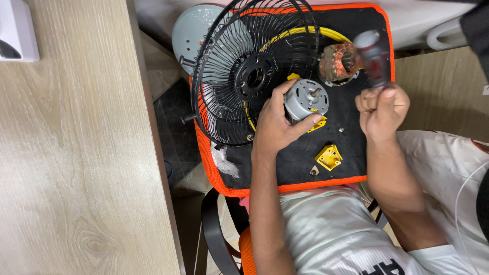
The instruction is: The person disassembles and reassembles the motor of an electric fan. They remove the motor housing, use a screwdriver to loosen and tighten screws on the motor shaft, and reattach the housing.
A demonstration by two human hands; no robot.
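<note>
My left hand (277, 125) grips a small grey round motor (305, 99), shaft up, over a black mat with an orange rim (298, 186) on my lap. My right hand (381, 109) is closed around a screwdriver with a dark red handle (372, 51), held upright and blurred, to the right of the motor. A black wire fan guard (244, 71) lies on the mat left of the motor, with a yellow ring (326, 33) behind it. A copper-wound motor part (338, 62) lies at the back. A yellow plastic bracket (328, 157) lies near the mat's front.
A pale wooden tabletop (76, 142) fills the left side, with a white device (18, 30) at its far corner. A grey round fan base (191, 30) sits behind the guard. A small screw (340, 130) lies on the mat. Tiled floor shows between table and lap.
</note>
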